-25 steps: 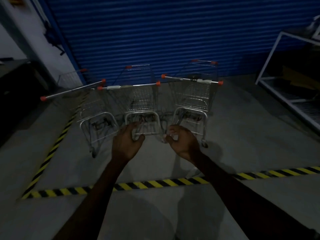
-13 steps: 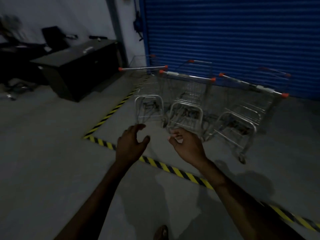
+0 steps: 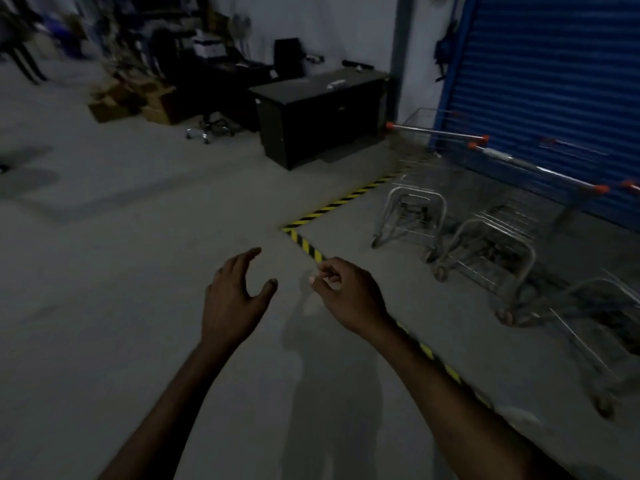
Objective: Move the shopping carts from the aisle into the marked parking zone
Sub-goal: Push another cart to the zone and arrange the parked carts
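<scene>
Three wire shopping carts with orange-tipped handles stand side by side at the right, inside a floor zone edged by yellow-and-black tape (image 3: 332, 206): the left cart (image 3: 412, 209), the middle cart (image 3: 491, 244) and the right cart (image 3: 595, 313), partly cut off by the frame edge. My left hand (image 3: 235, 299) hovers over bare floor outside the tape, fingers loosely spread, holding nothing. My right hand (image 3: 349, 299) floats over the tape's near line, fingers loosely curled, also empty. Neither hand touches a cart.
A blue roller shutter (image 3: 554, 81) rises behind the carts. A black desk (image 3: 318, 112) stands left of the zone by the wall. Cardboard boxes (image 3: 131, 102) and an office chair base (image 3: 207, 129) sit further left. Grey concrete floor (image 3: 121, 271) stretches leftward.
The view has swung left, so the carts slid from centre to the right edge. Both hands stayed empty and now hang over the floor and tape rather than before the carts.
</scene>
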`<state>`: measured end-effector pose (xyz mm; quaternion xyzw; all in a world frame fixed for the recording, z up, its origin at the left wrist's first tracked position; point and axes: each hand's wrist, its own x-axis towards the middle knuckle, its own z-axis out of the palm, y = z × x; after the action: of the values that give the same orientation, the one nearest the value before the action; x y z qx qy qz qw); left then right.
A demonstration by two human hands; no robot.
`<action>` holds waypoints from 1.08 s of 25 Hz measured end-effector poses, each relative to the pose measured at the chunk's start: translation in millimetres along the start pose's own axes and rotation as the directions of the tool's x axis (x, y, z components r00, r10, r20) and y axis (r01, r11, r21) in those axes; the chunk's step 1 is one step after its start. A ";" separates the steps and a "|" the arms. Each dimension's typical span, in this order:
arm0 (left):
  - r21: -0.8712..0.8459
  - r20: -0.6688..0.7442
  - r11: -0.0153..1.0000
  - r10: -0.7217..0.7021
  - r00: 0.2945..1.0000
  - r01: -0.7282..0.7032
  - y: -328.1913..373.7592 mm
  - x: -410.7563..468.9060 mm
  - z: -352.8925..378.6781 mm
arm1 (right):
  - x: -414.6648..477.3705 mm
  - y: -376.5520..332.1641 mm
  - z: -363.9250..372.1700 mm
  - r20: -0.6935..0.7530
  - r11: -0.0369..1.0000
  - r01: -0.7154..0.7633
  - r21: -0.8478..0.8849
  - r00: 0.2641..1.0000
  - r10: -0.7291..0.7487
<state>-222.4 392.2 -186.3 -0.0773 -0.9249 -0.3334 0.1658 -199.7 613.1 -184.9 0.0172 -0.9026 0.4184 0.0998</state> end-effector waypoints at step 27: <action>0.199 -0.596 0.674 -0.493 0.634 0.711 -354.1 -329.4 -456.4 | -172.2 -464.7 478.9 0.522 0.791 0.496 0.357 0.597 -0.610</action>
<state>111.6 -182.8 -183.7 0.3698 -0.8674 -0.1721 0.2849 -57.1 -61.0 -170.7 0.4402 -0.7929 0.4145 -0.0752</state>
